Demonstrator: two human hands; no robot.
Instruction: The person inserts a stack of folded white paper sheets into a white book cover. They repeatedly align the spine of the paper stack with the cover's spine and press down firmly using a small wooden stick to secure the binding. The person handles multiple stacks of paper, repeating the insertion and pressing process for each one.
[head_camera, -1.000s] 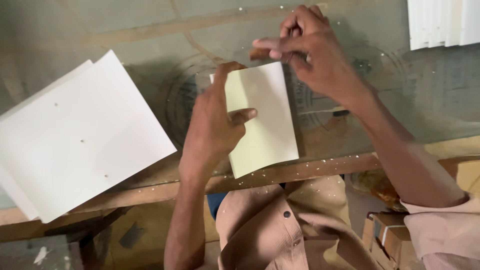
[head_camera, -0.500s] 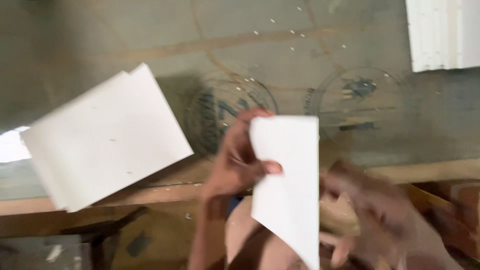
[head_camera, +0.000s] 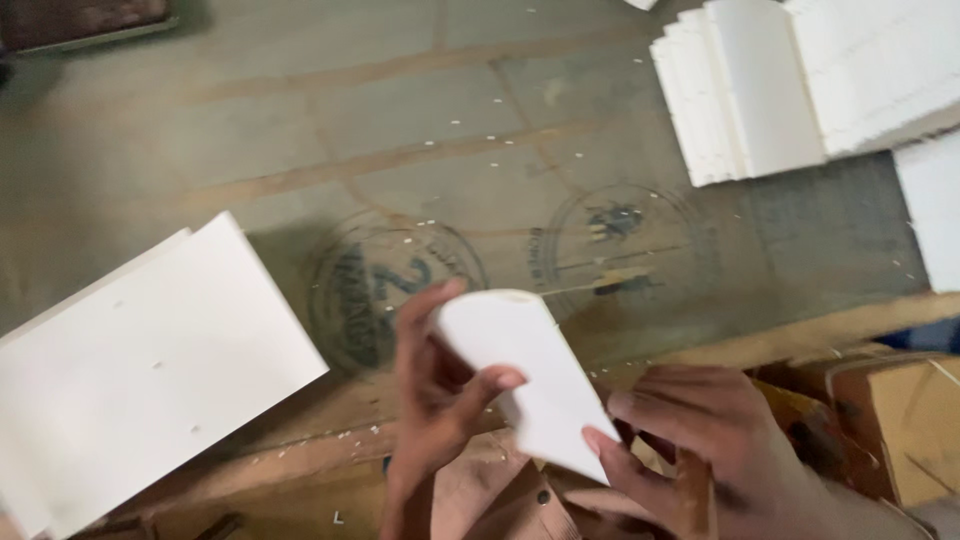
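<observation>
- At the near edge of the worktable (head_camera: 420, 110), just above the person's lap: a white paper piece (head_camera: 525, 375), curled or folded so its upper end looks rounded, held tilted, lower corner pointing down and to the right.
- Left hand (head_camera: 435, 400): closed on the upper part of the paper piece. Thumb across the front face, fingers curled behind the left edge. Grip firm, paper clear of the table.
- Right hand (head_camera: 700, 435): at the lower right corner of the paper piece. Fingertips touch its bottom edge; the image is blurred here, so cannot tell whether the fingers pinch it or only rest against it.
- Left of the hands: a stack of flat white sheets (head_camera: 140, 370), lying skewed on the table, one corner near the left hand, not touching it.
- Far right of the table: a pile of folded white pieces (head_camera: 760, 90), overlapping in a row, well apart from both hands.
- Table surface: worn, greenish, with round printed marks (head_camera: 610, 245) just beyond the paper piece and small white scraps scattered about.
- Lower right: a brown cardboard box (head_camera: 900, 420), beside the right hand.
</observation>
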